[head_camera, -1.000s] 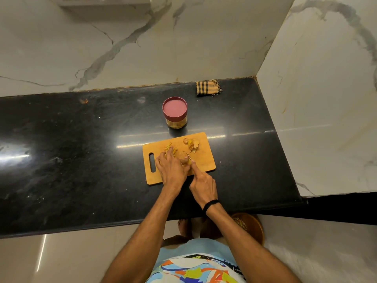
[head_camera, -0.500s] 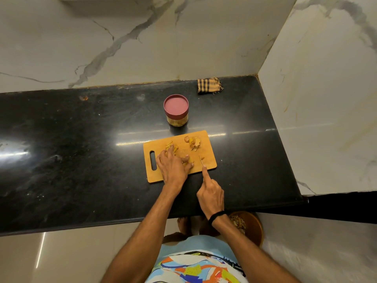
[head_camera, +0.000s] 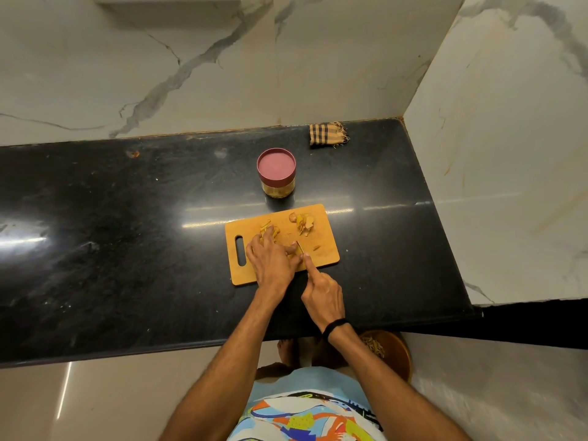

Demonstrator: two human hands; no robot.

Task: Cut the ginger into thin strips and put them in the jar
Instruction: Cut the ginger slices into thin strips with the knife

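The left hand [head_camera: 270, 264] lies palm down on a wooden cutting board [head_camera: 326, 259], its fingers curled over a small ginger piece [head_camera: 290, 255] and pinning it to the wood. Only a sliver of yellow shows beside the thumb.

The right hand [head_camera: 323, 297], with a black band at the wrist, grips a knife [head_camera: 300, 247]. The forefinger stretches along the back of the blade, the handle is hidden in the fist, and the blade is touching the left thumb.

At the left fingertips lies a small heap of pale yellow ginger strips [head_camera: 266, 230], thin and short. Toward the board's far right corner sits a loose pile of ginger slices [head_camera: 304, 223], flat and tan-edged.

The board rests on a glossy black tabletop [head_camera: 127, 233]. Just behind it stands the jar [head_camera: 276, 173], clear, with yellowish contents and its dull red lid on. A checked cloth [head_camera: 327, 134] lies by the marble wall.
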